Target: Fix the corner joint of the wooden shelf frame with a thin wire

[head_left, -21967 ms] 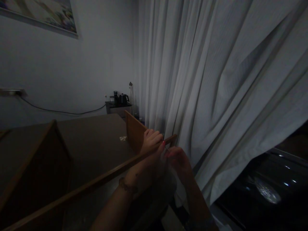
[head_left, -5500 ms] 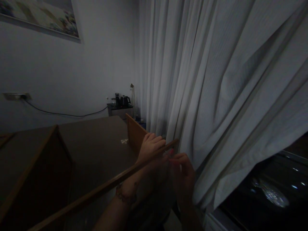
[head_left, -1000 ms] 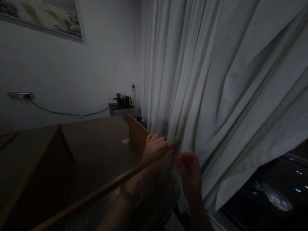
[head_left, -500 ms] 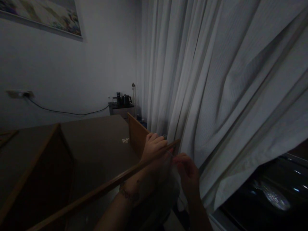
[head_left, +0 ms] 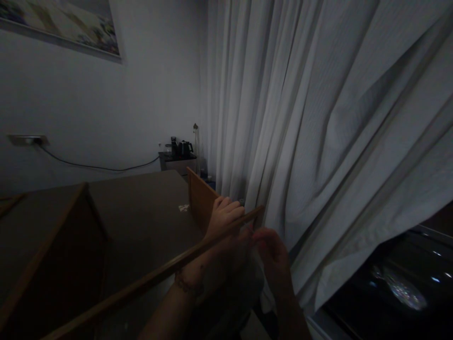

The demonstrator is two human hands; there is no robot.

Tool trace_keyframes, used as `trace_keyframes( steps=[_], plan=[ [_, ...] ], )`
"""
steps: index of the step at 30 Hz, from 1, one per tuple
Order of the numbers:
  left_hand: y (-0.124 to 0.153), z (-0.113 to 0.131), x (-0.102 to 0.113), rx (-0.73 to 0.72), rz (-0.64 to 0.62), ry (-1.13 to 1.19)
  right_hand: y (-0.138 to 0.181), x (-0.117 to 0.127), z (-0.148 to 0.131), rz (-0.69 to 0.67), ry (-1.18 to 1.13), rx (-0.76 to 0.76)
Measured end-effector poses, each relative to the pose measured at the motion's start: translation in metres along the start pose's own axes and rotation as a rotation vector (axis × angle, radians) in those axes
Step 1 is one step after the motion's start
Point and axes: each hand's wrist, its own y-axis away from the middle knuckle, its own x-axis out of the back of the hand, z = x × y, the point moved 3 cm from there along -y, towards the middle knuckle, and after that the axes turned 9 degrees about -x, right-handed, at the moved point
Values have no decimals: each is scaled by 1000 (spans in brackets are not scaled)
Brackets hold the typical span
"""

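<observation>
A long wooden strip [head_left: 170, 267] runs from the lower left up toward my hands, apparently the edge of a wooden piece standing on the table. My left hand [head_left: 224, 218] is wrapped over the upright wooden panel [head_left: 201, 198] behind the strip's far end, fingers curled; a bracelet circles its wrist. Close to that end, on the curtain side, my right hand [head_left: 272, 250] is closed in a pinch. A thin light rod shows faintly at its fingertips, against the wood; its kind is too dark to tell.
Another wooden panel [head_left: 53, 245] stands at left on the grey-brown table [head_left: 141, 198]. Small pale pieces [head_left: 183, 208] lie by the upright panel. A long white curtain [head_left: 318, 141] hangs close on the right. A black kettle [head_left: 184, 148] stands on a cabinet in the far corner.
My right hand has shifted slightly left, its fingertips closer to the wood, and less of the thin rod shows. The left hand keeps its hold.
</observation>
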Motion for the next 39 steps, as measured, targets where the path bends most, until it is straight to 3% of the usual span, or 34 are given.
trace_keyframes(
  steps=[5,23,32,39],
  plan=[
    [0,-1,-3,-15,48,-21,-1,0,2,-22,-5,39],
    [-1,1,-2,-3,38,-45,2,-7,6,19,-25,91],
    [0,-2,-4,-11,19,-52,6,3,10,-18,212,334],
    [1,-4,-6,10,5,-30,4,4,4,40,287,389]
  ],
)
